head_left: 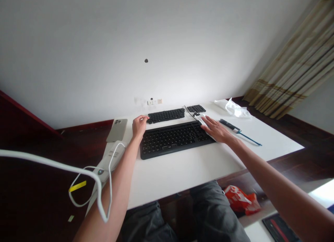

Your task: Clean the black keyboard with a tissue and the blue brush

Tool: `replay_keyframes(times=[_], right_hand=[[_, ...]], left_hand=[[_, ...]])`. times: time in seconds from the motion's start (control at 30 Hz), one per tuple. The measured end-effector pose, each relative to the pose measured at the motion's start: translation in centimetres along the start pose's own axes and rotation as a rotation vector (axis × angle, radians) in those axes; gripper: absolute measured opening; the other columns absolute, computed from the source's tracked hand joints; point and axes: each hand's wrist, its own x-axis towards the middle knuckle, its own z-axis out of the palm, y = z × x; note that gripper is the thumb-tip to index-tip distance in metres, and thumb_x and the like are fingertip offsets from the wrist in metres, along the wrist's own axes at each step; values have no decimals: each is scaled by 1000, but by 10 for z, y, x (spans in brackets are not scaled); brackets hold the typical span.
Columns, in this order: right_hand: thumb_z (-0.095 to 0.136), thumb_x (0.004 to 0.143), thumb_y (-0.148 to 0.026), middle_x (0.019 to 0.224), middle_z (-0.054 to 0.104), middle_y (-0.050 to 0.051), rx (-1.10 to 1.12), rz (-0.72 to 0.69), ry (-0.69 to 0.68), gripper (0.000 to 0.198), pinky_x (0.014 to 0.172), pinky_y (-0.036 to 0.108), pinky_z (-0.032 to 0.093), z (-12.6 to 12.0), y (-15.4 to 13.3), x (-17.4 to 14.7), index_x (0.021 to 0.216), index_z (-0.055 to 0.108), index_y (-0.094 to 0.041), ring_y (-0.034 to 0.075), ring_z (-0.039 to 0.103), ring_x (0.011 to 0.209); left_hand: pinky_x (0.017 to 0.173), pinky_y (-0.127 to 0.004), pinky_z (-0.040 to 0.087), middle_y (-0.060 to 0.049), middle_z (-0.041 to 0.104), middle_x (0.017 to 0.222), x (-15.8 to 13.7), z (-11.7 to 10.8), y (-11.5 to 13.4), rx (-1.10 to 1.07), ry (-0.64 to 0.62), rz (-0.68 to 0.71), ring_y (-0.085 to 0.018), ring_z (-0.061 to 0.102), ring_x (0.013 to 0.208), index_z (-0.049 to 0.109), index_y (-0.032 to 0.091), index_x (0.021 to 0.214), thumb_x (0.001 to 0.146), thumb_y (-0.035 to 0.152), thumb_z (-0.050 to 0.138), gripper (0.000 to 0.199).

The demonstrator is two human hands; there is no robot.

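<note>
1. Head view: the black keyboard [167, 141] lies flat on the white surface [156, 181], key mounts apparently exposed; clock directions run from its centre, 12 facing the wall [172, 40].
2. Handling (judged): light and stiff, its mounts probably fragile; the plain end borders at 3 and 9 o'clock suit a hold best.
3. Right hand [216, 129], between 2 and 3: fingers extended over a white wipe [200, 119] at the keyboard's right end; whether they pinch it cannot be told.
4. Left hand [139, 125], near 10: fingers partly curled beside the loose keycaps [167, 115]; a grasp cannot be confirmed.
5. Keycap rows, between 11 and 12, with a keypad block [197, 109] near 1: likely small, slippery pieces, best taken by their sides.
6. Periphery: dark tool with blue stem [229, 124], near 3; crumpled white plastic [237, 109], 2; phone [117, 130], between 9 and 10.
</note>
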Motion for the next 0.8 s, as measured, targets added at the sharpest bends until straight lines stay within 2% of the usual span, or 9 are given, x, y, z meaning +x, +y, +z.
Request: replay_keyframes(times=[0.17,0.3,0.4,0.5,0.67,0.8], right_hand=[[21,112,-65,179,32,20,-33,48,19,83,123,67,49,4,6,2,178,29,-17,45,46,160],[19,110,-70,179,32,21,-30,95,61,90,126,68,45,6,-1,-15,178,28,-12,47,39,163],[16,108,-73,182,23,18,-4,127,58,94,132,64,38,9,-1,-25,179,24,-11,44,32,167],[17,107,-75,184,19,16,-12,121,24,97,134,66,35,11,3,-21,180,17,-11,45,26,168],[13,106,-75,181,25,20,14,119,25,98,129,73,37,7,-1,-3,180,16,-11,48,30,166],[14,105,-78,182,22,20,14,172,23,101,132,69,34,3,-12,-8,179,23,-10,47,29,167]], left_hand=[[77,-30,46,-4,84,101,0,0,-1,8,-6,0,-22,69,85,82,23,83,82,32,62,23],[78,-30,47,-4,84,99,-1,-1,1,12,-4,-3,-23,69,86,82,22,84,83,33,61,23],[76,-29,46,-4,84,98,-1,-1,1,-3,-14,2,-22,69,84,82,22,84,83,32,61,23],[73,-29,45,-4,83,95,0,0,-1,1,-25,4,-21,68,81,83,23,85,83,32,61,23],[71,-29,43,-3,83,94,0,-1,-2,26,-32,6,-21,66,78,83,23,86,83,33,61,24],[71,-29,42,-3,83,94,-1,-1,0,9,-25,10,-21,66,76,83,23,85,83,34,62,24]])
